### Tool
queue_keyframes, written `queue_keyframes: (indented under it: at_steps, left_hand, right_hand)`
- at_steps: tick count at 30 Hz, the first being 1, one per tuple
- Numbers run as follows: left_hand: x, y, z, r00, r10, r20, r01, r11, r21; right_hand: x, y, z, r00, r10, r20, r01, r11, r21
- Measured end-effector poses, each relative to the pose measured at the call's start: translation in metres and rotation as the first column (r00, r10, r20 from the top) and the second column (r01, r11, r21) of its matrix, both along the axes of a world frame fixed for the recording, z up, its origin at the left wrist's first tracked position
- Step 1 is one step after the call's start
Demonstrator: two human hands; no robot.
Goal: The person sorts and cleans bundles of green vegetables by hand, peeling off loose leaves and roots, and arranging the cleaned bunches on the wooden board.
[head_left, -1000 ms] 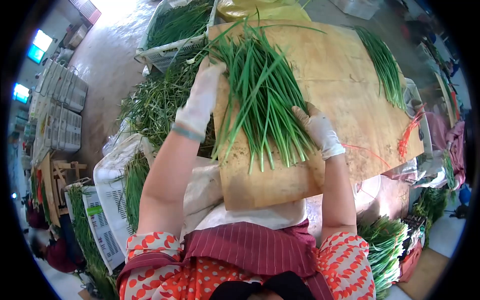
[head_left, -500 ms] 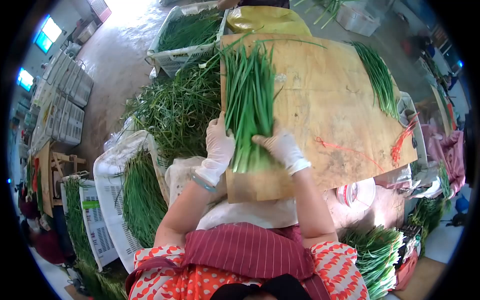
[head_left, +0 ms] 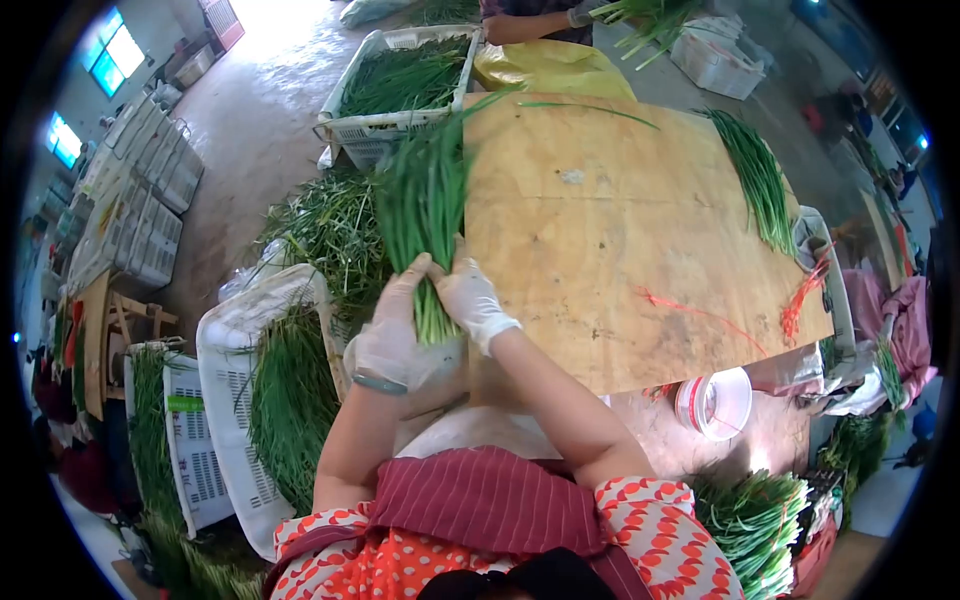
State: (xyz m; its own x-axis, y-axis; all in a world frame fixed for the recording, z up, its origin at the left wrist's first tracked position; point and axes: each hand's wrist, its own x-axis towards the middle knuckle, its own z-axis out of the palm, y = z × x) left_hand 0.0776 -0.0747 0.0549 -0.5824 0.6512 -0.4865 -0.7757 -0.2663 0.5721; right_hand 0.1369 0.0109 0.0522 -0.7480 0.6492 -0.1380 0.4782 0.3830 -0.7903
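A bunch of green garlic chives (head_left: 425, 200) hangs over the left edge of the wooden board (head_left: 600, 240), its pale cut ends pointing toward me. My left hand (head_left: 390, 320), in a white glove, is closed around the bunch near its lower end. From the other side my right hand (head_left: 468, 290), also gloved, grips the same stalks. The leafy tops look blurred by motion. On the board's far right lies a smaller bunch of chives (head_left: 752, 180). Red ties (head_left: 803, 300) rest near the board's right corner.
White crates of chives stand at the far left (head_left: 345, 130) and near left (head_left: 225, 340). Loose trimmed leaves (head_left: 330, 225) pile beside the board. A white tub (head_left: 715, 405) and stacked bundles (head_left: 750, 525) sit at lower right. Across the board, another person's gloved hand (head_left: 585, 12) holds chives.
Both hands have moved left with the chives, from lying on the board to over its left edge. My hands are now close together around the lower stalks, and the bunch is narrower.
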Motion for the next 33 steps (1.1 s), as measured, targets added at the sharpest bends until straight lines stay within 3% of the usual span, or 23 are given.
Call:
queue_keyframes:
  at_steps: [1,3,4,5,7,10,13,15,16,18,20,21,23,24,26,28,30,31,33]
  left_hand:
    - [-0.004,-0.005,0.007,0.969,0.103,-0.224,-0.120,0.991,-0.064]
    - [-0.003,-0.012,0.026,0.923,0.212,-0.320,-0.220,0.975,0.010]
    - [0.000,-0.014,0.036,0.866,0.315,-0.389,-0.306,0.948,0.086]
    - [-0.010,-0.014,0.025,0.854,0.273,-0.444,-0.280,0.959,0.050]
    - [-0.020,-0.010,-0.011,0.900,0.244,-0.361,-0.265,0.964,-0.009]
    - [-0.008,0.006,0.021,0.936,0.227,-0.268,-0.236,0.972,0.001]
    - [0.013,0.026,0.035,0.934,0.161,-0.318,-0.139,0.986,0.089]
    - [0.032,0.040,0.041,0.952,0.133,-0.274,-0.091,0.982,0.163]
    - [0.037,0.045,0.035,0.966,0.099,-0.239,-0.051,0.979,0.196]
    - [0.042,0.048,0.023,0.986,-0.008,-0.165,0.029,0.992,0.123]
    - [0.044,0.054,0.003,0.991,-0.111,-0.081,0.115,0.992,0.054]
    - [0.043,0.057,-0.012,0.988,-0.151,-0.037,0.151,0.988,0.000]
    - [0.039,0.050,-0.011,0.955,-0.296,-0.022,0.294,0.954,-0.064]
    - [0.039,0.048,-0.005,0.953,-0.301,-0.014,0.300,0.951,-0.069]
    - [0.039,0.045,0.002,0.934,-0.346,-0.093,0.344,0.938,-0.035]
    - [0.034,0.048,-0.013,0.932,-0.341,-0.124,0.343,0.939,0.000]
    - [0.038,0.049,-0.006,0.956,-0.261,-0.136,0.257,0.965,-0.043]
    - [0.038,0.053,-0.006,0.979,-0.202,-0.037,0.201,0.979,-0.029]
    - [0.041,0.050,0.000,0.971,-0.239,0.002,0.239,0.971,-0.002]
  right_hand:
    - [-0.007,-0.010,0.000,0.990,-0.026,-0.139,0.023,0.999,-0.023]
    - [-0.021,-0.022,0.000,0.881,-0.051,-0.470,0.037,0.999,-0.039]
    - [-0.029,-0.019,-0.001,0.880,-0.047,-0.473,0.032,0.999,-0.039]
    - [-0.034,-0.014,-0.003,0.890,-0.069,-0.451,0.014,0.992,-0.123]
    - [-0.034,-0.009,-0.006,0.953,-0.079,-0.294,-0.003,0.962,-0.272]
    - [-0.022,0.001,-0.004,0.898,-0.127,-0.422,0.081,0.989,-0.126]
    - [0.004,0.020,0.002,0.827,-0.206,-0.523,0.104,0.971,-0.217]
    - [0.039,0.030,0.034,0.874,-0.208,-0.439,0.166,0.977,-0.134]
    - [0.051,0.040,0.030,0.854,-0.231,-0.466,0.155,0.968,-0.196]
    - [0.078,0.061,0.016,0.835,-0.273,-0.477,0.159,0.951,-0.266]
    - [0.106,0.088,0.000,0.927,-0.260,-0.269,0.194,0.949,-0.249]
    - [0.118,0.100,-0.008,0.927,-0.276,-0.256,0.210,0.943,-0.257]
    - [0.137,0.114,-0.020,0.972,-0.223,-0.069,0.233,0.938,0.257]
    - [0.142,0.112,-0.021,0.972,-0.228,-0.062,0.237,0.939,0.251]
    - [0.147,0.105,-0.009,0.943,-0.295,-0.156,0.319,0.660,0.680]
    - [0.148,0.093,0.004,0.943,-0.271,-0.191,0.329,0.704,0.630]
    - [0.140,0.074,0.015,0.980,-0.138,-0.141,0.196,0.769,0.608]
    - [0.135,0.071,0.010,0.991,-0.087,-0.098,0.130,0.742,0.658]
    - [0.132,0.074,-0.006,0.992,-0.123,-0.012,0.105,0.787,0.608]
